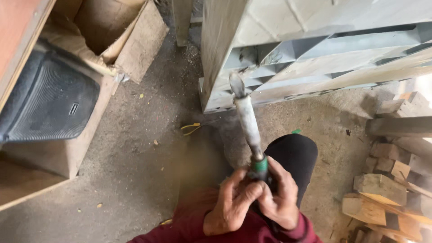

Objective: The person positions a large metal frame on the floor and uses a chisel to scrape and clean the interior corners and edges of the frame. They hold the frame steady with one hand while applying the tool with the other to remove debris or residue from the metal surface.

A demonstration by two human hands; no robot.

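A long grey tool (246, 118) with a green band near its handle is gripped by both hands low in the view, its worn tip raised towards a grey-painted slatted metal frame (315, 49) that stands on the dusty floor (135, 148). The left hand (230, 204) is closed around the dark handle from the left, fingers curled tight; the right hand (281, 198) is wrapped around the same handle from the right, touching the left. Dark red sleeves are seen at the bottom edge and a black-clad knee (294, 150) just behind the hands. A black speaker (45, 101) is set in a wooden cabinet at left, beside an open cardboard box (135, 40). Cut wood blocks (382, 189) are piled at right
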